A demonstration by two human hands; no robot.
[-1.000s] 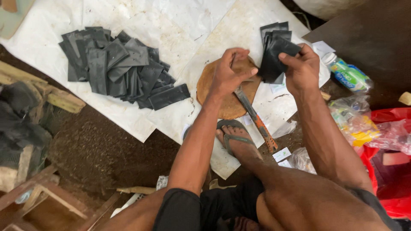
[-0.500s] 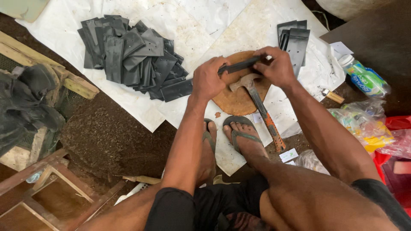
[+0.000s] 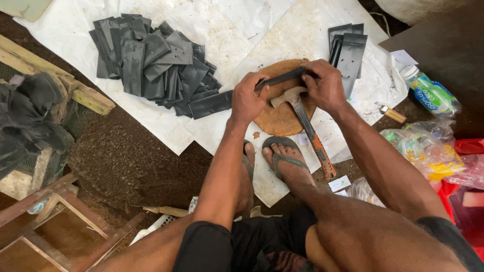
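Note:
My left hand [image 3: 247,98] and my right hand [image 3: 325,85] each grip an end of a folded black plastic bag [image 3: 280,78], holding it flat across a round wooden block [image 3: 275,118]. A claw hammer [image 3: 302,118] with an orange-and-black handle lies on the block just below the bag, its handle running toward my right foot. A heap of several black punched bags [image 3: 156,65] lies to the left on white sheeting [image 3: 237,30]. A smaller neat stack of black bags [image 3: 348,50] sits right of my right hand.
My sandalled feet [image 3: 282,158] rest on the sheeting below the block. A plastic bottle [image 3: 428,93] and crinkled plastic wrappers [image 3: 423,146] lie at the right beside red plastic [image 3: 466,191]. Wooden frames [image 3: 45,206] and dark cloth [image 3: 30,116] stand at left on soil.
My right hand took a black bag from the right stack and brought it over the wooden block. My left hand, which rested on the block, now grips the bag's other end.

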